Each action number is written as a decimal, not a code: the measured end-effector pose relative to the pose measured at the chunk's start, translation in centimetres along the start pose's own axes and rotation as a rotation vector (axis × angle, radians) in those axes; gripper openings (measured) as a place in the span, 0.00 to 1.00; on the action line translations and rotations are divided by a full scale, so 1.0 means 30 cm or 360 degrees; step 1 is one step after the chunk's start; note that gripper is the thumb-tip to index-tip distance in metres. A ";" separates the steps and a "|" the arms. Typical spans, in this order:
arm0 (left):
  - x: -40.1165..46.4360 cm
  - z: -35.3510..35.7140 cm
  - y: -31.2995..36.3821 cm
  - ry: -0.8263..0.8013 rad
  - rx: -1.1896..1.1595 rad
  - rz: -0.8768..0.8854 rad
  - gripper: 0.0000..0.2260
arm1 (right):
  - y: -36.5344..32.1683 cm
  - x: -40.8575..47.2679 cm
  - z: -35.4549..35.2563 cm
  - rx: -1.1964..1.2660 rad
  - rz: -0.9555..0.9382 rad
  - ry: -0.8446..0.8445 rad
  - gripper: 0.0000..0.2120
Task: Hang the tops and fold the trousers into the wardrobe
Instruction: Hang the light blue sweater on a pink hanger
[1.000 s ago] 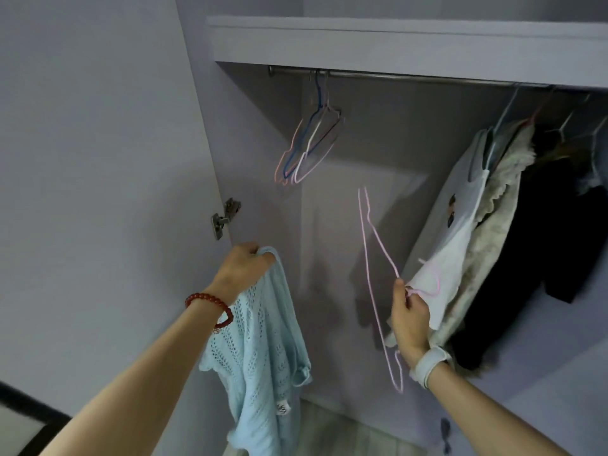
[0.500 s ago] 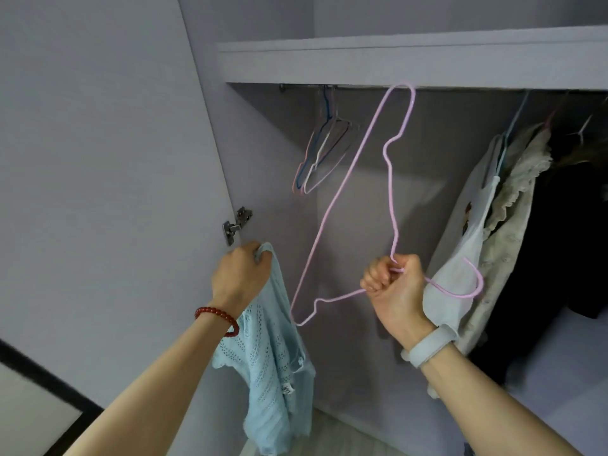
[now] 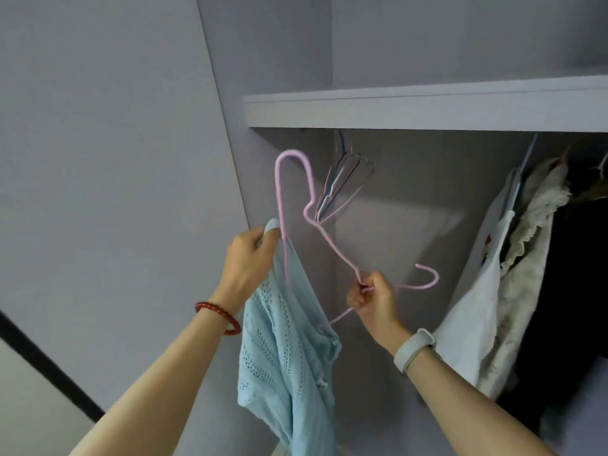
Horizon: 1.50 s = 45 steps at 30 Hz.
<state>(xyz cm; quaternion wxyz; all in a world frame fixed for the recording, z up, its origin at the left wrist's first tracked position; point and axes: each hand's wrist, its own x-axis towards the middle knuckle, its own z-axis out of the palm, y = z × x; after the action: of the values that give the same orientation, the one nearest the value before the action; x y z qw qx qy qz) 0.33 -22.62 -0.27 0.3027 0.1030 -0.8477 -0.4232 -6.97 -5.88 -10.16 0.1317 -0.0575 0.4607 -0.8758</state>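
The light blue open-knit top [image 3: 289, 350], a soft garment with a perforated lace-like pattern and a small label near its lower hem, hangs limp in front of the open wardrobe, gathered at its upper edge in the left hand [image 3: 250, 258]. That hand's fingers are curled round the bunched fabric at the top, and a red beaded bracelet [image 3: 218, 315] sits on its wrist. A thin pink wire hanger [image 3: 329, 245], bent into the usual triangular outline with a notched shoulder, is tilted on its side: one rounded shoulder end points upward above the left hand, and one straight run passes down into the knit fabric just beside the left fingers. The right hand [image 3: 371, 299] pinches the hanger at its neck, fingers closed on the wire, with the curved hook projecting to the right of the fist. A pale grey smooth wristband [image 3: 413, 350] circles the right wrist. Behind, a cluster of empty thin wire hangers [image 3: 342, 182] in pink, blue and grey hangs beneath the flat lilac-grey wardrobe shelf [image 3: 427, 110]. To the right hang a white smooth-fabric garment [image 3: 473, 324], a cream ruffled lace-textured garment [image 3: 529, 251] touching it, and dark clothing [image 3: 575, 291] beyond. The plain matt wardrobe door [image 3: 98, 159] stands at left.
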 end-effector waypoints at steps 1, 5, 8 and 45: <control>0.013 -0.021 0.014 0.0052 -0.0113 -0.0050 0.18 | 0.034 0.014 -0.028 -0.0152 0.0032 0.0037 0.17; 0.044 -0.130 -0.013 0.0292 -0.0144 -0.0195 0.13 | 0.053 0.043 -0.145 -0.1051 0.0044 0.0185 0.16; 0.017 -0.174 -0.104 0.0280 0.0440 -0.0165 0.16 | -0.007 0.054 -0.171 -0.1481 -0.0101 0.0119 0.14; -0.060 -0.137 -0.347 -0.0601 0.0568 -0.0115 0.16 | -0.150 0.132 -0.121 -0.2314 -0.0415 -0.0292 0.19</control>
<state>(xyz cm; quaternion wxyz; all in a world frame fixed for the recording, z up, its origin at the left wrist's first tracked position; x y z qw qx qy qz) 3.38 -31.00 -7.28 0.1007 0.1042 -0.9463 -0.2892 -12.39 -1.68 -8.60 -0.0066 -0.2574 0.9006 -0.3503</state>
